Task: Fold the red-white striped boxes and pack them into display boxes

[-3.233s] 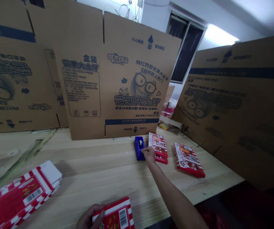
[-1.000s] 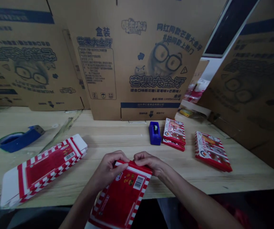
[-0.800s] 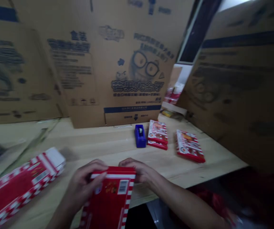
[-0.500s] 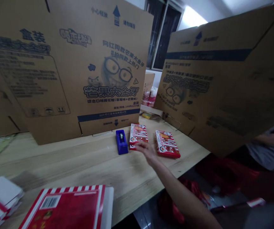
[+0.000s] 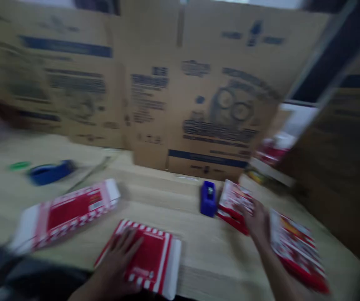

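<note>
My left hand (image 5: 120, 259) lies with its fingers spread over a red carton with white stripes (image 5: 150, 255), whose white flap sticks out on the right. My right hand (image 5: 257, 219), reaching out to the right, grips a red-and-white printed box (image 5: 234, 205), fingers over its top; motion blurs the fingertips. That box sits just right of a dark blue tape dispenser (image 5: 209, 198). A second red-and-white printed box (image 5: 297, 246) rests to the right of my right wrist. Farther left is another red-and-white carton (image 5: 73, 213) with white flaps showing at its ends.
Large brown cardboard boxes (image 5: 211, 104) stand along the back, another (image 5: 346, 167) on the right. On the left of the wooden table (image 5: 126, 175) lie a blue tape dispenser (image 5: 50, 172) and a green ring (image 5: 19, 166). The table's front edge runs below the cartons.
The view has swung left. My left hand has come into view on the striped carton. My right hand has closed round the printed box, which now shows more of its red side.
</note>
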The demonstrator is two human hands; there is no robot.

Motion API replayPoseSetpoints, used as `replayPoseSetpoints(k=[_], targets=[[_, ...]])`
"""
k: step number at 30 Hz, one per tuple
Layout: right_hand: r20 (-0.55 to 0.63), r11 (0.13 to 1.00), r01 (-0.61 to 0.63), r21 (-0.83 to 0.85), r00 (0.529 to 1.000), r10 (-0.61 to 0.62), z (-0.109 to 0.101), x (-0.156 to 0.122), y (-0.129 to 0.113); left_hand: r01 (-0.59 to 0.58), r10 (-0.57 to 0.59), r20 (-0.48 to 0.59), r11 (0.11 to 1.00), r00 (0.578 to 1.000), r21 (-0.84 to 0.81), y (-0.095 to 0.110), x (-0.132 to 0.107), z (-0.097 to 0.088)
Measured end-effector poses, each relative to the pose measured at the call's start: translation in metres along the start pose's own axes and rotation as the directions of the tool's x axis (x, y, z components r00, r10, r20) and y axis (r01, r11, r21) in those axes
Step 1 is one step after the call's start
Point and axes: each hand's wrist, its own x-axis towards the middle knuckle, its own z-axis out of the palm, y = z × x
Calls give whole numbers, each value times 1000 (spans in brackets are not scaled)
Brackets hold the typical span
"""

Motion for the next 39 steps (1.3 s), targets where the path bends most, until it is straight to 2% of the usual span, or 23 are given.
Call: replayPoseSetpoints(k=[1,3,5,7,10,12,14,16,20,25,34,39], targets=[[-12,994,111,17,994,-111,11,-6,-2,18,-18,44,1000,999,-3,7,1,-3],[34,954,295,60,954,-297,42,-22,-8,104,-103,20,995,994,-10,14,9,-6],[130,910,386,149,905,-405,78,-45,-23,162,-163,-31,986,986,-26,15,14,-5],[227,879,412,240,856,-464,109,-72,-50,189,-192,-71,981,979,-47,16,12,-1],[360,857,373,356,791,-494,144,-103,-97,216,-221,-89,975,971,-58,15,0,3],[435,864,281,419,773,-462,164,-114,-120,239,-243,-95,970,965,-49,9,-6,2],[526,881,120,458,762,-377,180,-124,-129,248,-253,-104,967,962,-57,2,-9,0],[598,887,-8,461,741,-304,193,-133,-128,238,-246,-119,968,962,-84,-3,-7,-3],[613,896,-28,442,739,-279,209,-145,-116,191,-210,-181,975,961,-116,-13,0,-6],[592,891,-16,454,753,-288,209,-147,-117,150,-174,-251,982,952,-112,-17,2,-3],[499,841,60,538,782,-375,217,-148,-114,199,-203,-319,979,926,-44,-16,4,-2],[509,844,103,527,757,-410,218,-154,-113,199,-171,-345,979,923,49,-20,5,4]])
